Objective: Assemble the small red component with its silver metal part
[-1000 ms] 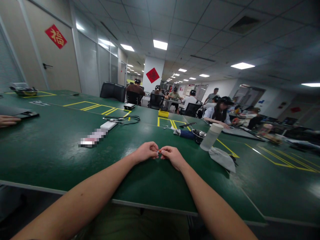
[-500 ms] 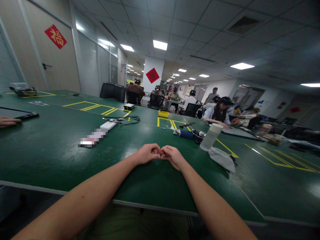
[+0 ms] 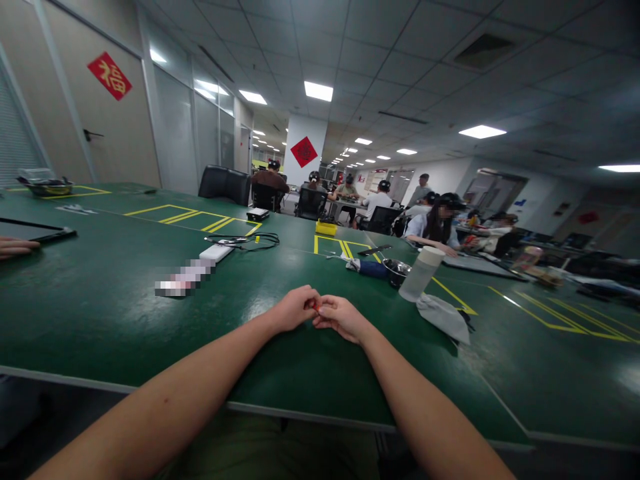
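Both my hands meet just above the green table (image 3: 210, 347), in front of me. Between their fingertips is a tiny red-orange piece (image 3: 316, 307), mostly covered, so its kind cannot be made out. The fingers of my left hand (image 3: 293, 310) are curled and closed at it from the left. My right hand (image 3: 343, 317) pinches from the right, thumb and index finger pressed close to the same piece. The fingertips of the two hands touch or nearly touch.
Left of my hands lie a blurred-out flat object (image 3: 183, 279), a white power strip (image 3: 217, 252) and black cables (image 3: 257, 241). To the right are a metal bowl (image 3: 399, 270), a frosted bottle (image 3: 421, 273) and a grey pouch (image 3: 443, 318). Another person's hand (image 3: 17, 247) rests far left.
My right hand has shifted slightly left and its fingers have closed in against the left fingertips. Less of the small piece shows now; a bluish bit seen before is hidden.
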### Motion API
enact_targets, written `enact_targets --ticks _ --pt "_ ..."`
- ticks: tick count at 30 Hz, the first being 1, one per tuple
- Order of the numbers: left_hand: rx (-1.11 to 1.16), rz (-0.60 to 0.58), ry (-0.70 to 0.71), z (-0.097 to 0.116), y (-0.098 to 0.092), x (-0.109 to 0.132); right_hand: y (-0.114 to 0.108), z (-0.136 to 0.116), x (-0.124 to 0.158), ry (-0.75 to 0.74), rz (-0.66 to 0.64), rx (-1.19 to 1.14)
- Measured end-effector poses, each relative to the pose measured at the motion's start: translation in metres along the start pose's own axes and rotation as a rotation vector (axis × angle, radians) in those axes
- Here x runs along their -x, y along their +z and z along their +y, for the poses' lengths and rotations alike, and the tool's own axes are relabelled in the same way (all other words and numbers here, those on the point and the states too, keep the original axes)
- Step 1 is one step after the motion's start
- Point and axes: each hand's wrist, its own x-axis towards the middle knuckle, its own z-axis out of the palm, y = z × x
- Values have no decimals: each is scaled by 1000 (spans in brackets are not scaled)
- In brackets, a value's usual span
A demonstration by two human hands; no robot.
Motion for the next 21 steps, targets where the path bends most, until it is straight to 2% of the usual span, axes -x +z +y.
enact_targets --ticks 7,11,15,18,21 --pt "-32 -25 -20 2 -1 1 2 0 0 8 9 28" --pt "-37 -5 -6 3 0 1 2 0 -2 -39 70 36" --pt "-38 6 -55 1 1 1 -16 0 -8 -66 263 -133" --pt "-38 14 -111 -1 0 2 -45 -4 -7 -68 464 -298" --pt "-49 12 -141 -4 -1 2 -81 -11 4 -80 703 -353"
